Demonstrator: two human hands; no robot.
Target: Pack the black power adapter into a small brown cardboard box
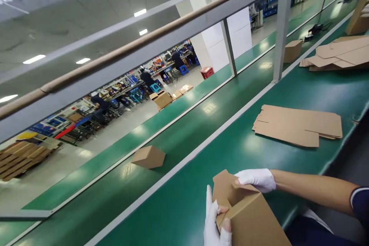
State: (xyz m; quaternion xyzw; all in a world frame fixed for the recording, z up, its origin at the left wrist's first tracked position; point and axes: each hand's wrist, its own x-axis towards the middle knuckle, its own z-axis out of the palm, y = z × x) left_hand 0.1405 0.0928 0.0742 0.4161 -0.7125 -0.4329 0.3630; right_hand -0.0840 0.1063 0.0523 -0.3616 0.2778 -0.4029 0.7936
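1. While the carton [248,211] is held low at the near edge of the green belt [201,161], its open flap is pinched by the closed, gloved left hand [215,223].
2. The far flap is pressed by the right hand [256,179], fingers curled.
3. Flat cardboard blanks [298,125] are seen beyond; a folded box [148,157] lies on the farther belt.
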